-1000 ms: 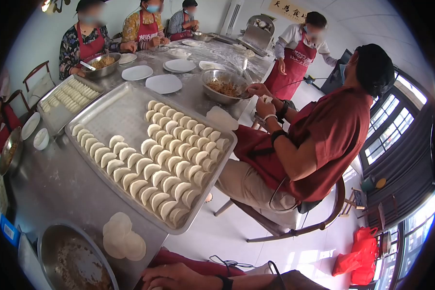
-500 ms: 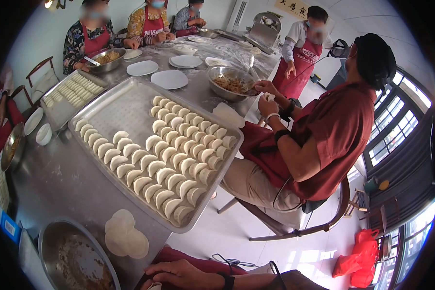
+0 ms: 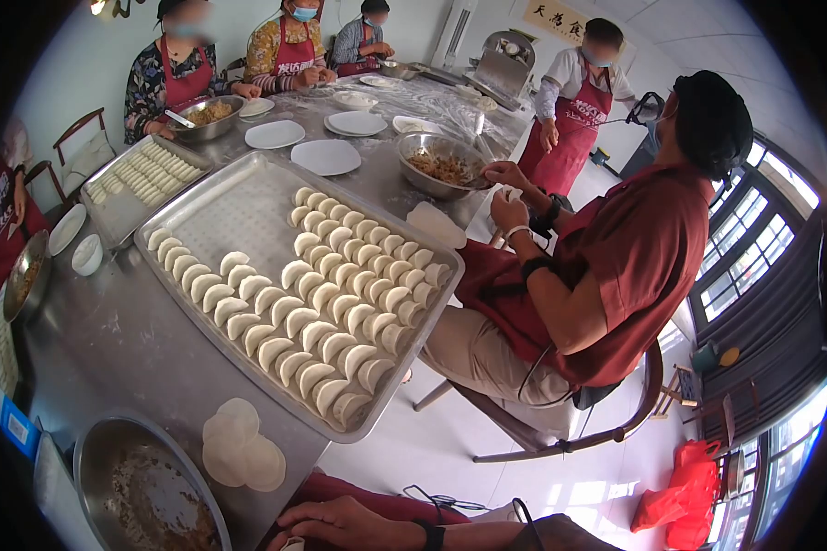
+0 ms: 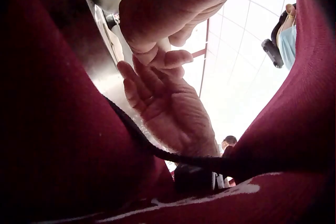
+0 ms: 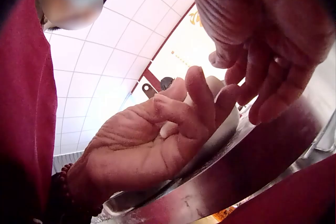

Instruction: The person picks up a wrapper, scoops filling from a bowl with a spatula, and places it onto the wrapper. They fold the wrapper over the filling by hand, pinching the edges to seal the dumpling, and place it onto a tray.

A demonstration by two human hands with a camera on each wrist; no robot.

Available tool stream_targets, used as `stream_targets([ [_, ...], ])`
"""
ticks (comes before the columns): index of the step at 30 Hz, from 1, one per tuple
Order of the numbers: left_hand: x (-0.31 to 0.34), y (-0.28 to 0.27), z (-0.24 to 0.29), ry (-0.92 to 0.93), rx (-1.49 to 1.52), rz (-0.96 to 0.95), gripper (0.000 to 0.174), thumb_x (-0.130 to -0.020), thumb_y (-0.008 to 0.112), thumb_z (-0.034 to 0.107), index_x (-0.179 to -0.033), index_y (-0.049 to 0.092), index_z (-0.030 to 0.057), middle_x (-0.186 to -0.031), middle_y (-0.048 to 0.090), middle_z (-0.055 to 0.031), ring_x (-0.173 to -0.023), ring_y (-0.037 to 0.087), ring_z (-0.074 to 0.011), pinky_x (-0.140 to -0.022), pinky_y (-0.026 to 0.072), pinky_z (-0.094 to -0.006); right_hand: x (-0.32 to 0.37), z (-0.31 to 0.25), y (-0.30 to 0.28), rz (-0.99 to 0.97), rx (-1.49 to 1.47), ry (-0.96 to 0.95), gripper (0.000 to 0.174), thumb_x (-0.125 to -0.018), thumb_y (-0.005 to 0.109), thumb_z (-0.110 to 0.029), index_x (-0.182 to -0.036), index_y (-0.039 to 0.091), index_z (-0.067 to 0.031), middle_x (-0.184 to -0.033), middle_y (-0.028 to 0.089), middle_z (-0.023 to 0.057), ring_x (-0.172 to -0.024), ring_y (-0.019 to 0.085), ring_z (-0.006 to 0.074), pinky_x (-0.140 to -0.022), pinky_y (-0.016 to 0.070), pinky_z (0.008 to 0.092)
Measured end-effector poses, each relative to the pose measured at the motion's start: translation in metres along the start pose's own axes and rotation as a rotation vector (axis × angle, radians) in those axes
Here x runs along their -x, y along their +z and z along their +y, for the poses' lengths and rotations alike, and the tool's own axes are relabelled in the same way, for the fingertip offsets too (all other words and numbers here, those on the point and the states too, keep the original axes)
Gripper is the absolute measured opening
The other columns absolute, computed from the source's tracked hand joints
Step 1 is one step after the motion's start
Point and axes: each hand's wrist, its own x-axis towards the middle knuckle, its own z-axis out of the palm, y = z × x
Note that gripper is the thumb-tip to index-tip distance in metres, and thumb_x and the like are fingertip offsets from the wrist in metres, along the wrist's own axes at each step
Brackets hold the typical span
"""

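Note:
In the right wrist view, my left hand [image 5: 142,145] is palm up, its bent fingers gripping white dough [image 5: 212,85]. My right hand [image 5: 268,35] meets it from above, its curled fingers at the dough's edge. The left wrist view has my left hand [image 4: 178,14] overhead, with a bit of dough [image 4: 164,44] between the fingers; below, my right hand [image 4: 176,113] reaches up to it. In the head view, my right hand [image 3: 345,523] lies over a white piece at the bottom edge; my left is hidden. Round wrappers [image 3: 239,450] lie beside a metal bowl [image 3: 87,468].
A large tray [image 3: 216,184] of dumpling rows covers the table's middle, a smaller tray [image 3: 110,220] behind it. Plates [image 3: 326,157] and a filling bowl [image 3: 441,170] stand farther back. A seated person [image 3: 643,248] is at the right; others stand or sit around the table.
The head view has shifted a little, moving the scene slightly right since the first frame. My right hand stays low at the bottom edge, its fingers slightly changed.

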Motion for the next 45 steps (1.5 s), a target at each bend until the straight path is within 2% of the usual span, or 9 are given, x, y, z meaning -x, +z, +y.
stream_targets([
  [8, 0.006, 0.002, 0.005, -0.03, -0.039, 0.028, 0.037, -0.1, 0.057, 0.018, -0.129, 0.058, -0.0056, -0.095, 0.071, -0.0109, -0.071, 0.055, -0.0112, -0.065, 0.0437, -0.0226, 0.003, -0.002, 0.005, -0.012, -0.008, -0.009, 0.028, -0.101, 0.054, -0.022, -0.122, 0.061, -0.0039, -0.105, 0.07, 0.014, -0.098, 0.069, 0.0254, -0.086, 0.0526, 0.0336],
  [20, 0.025, 0.004, 0.007, 0.074, -0.003, 0.037, 0.038, -0.101, 0.056, 0.019, -0.13, 0.057, -0.0051, -0.093, 0.07, -0.0105, -0.07, 0.054, -0.0112, -0.064, 0.0431, -0.0224, 0.013, -0.01, 0.009, 0.003, -0.001, -0.065, 0.029, -0.102, 0.053, -0.023, -0.121, 0.061, -0.0034, -0.101, 0.071, 0.0147, -0.096, 0.07, 0.0252, -0.085, 0.0529, 0.0332],
  [29, 0.044, 0.01, 0.02, 0.129, -0.085, 0.04, 0.035, -0.101, 0.053, 0.016, -0.128, 0.058, -0.0057, -0.093, 0.07, -0.0116, -0.07, 0.055, -0.0123, -0.064, 0.044, -0.023, 0.02, -0.017, 0.009, -0.052, -0.011, -0.093, 0.027, -0.102, 0.053, -0.023, -0.119, 0.062, -0.0026, -0.101, 0.071, 0.0148, -0.095, 0.071, 0.0265, -0.084, 0.053, 0.033],
  [35, 0.045, 0.008, 0.021, 0.157, -0.097, 0.06, 0.036, -0.101, 0.053, 0.016, -0.13, 0.056, -0.0054, -0.096, 0.07, -0.013, -0.072, 0.058, -0.0136, -0.064, 0.0451, -0.0237, 0.023, -0.009, 0.013, -0.009, -0.027, -0.176, 0.033, -0.102, 0.053, -0.024, -0.124, 0.058, -0.0007, -0.106, 0.071, 0.015, -0.098, 0.07, 0.0261, -0.087, 0.0525, 0.033],
  [38, 0.041, 0.002, 0.011, 0.202, -0.041, 0.008, 0.039, -0.1, 0.055, 0.018, -0.131, 0.055, -0.0059, -0.097, 0.07, -0.0134, -0.074, 0.059, -0.0144, -0.065, 0.0455, -0.0243, 0.026, -0.011, 0.011, -0.001, -0.046, -0.136, 0.035, -0.102, 0.053, -0.025, -0.127, 0.056, -0.0003, -0.107, 0.071, 0.0154, -0.1, 0.07, 0.0256, -0.088, 0.0522, 0.0332],
  [41, 0.038, 0.004, 0.012, 0.178, -0.028, -0.02, 0.041, -0.1, 0.057, 0.021, -0.131, 0.055, -0.0063, -0.097, 0.07, -0.0135, -0.075, 0.059, -0.0145, -0.067, 0.0455, -0.0248, 0.024, -0.009, 0.003, -0.095, -0.043, -0.004, 0.04, -0.104, 0.051, -0.028, -0.136, 0.053, -0.0045, -0.119, 0.068, 0.0065, -0.113, 0.064, 0.0191, -0.101, 0.0472, 0.0322],
  [44, 0.036, 0.007, 0.013, 0.183, -0.01, -0.034, 0.041, -0.101, 0.056, 0.021, -0.131, 0.055, -0.0055, -0.097, 0.07, -0.0132, -0.075, 0.058, -0.0138, -0.067, 0.0448, -0.0248, 0.023, -0.012, 0.004, -0.023, -0.032, -0.065, 0.036, -0.103, 0.051, -0.027, -0.129, 0.056, -0.0019, -0.108, 0.071, 0.0148, -0.101, 0.07, 0.0253, -0.088, 0.052, 0.0338],
  [45, 0.035, 0.008, 0.015, 0.187, -0.018, -0.042, 0.041, -0.101, 0.057, 0.022, -0.131, 0.055, -0.0053, -0.097, 0.07, -0.013, -0.074, 0.057, -0.0136, -0.068, 0.0446, -0.0247, 0.022, -0.01, 0.005, -0.026, -0.031, -0.069, 0.036, -0.103, 0.051, -0.027, -0.129, 0.056, -0.0019, -0.108, 0.071, 0.0148, -0.101, 0.07, 0.0251, -0.088, 0.0519, 0.0338],
])
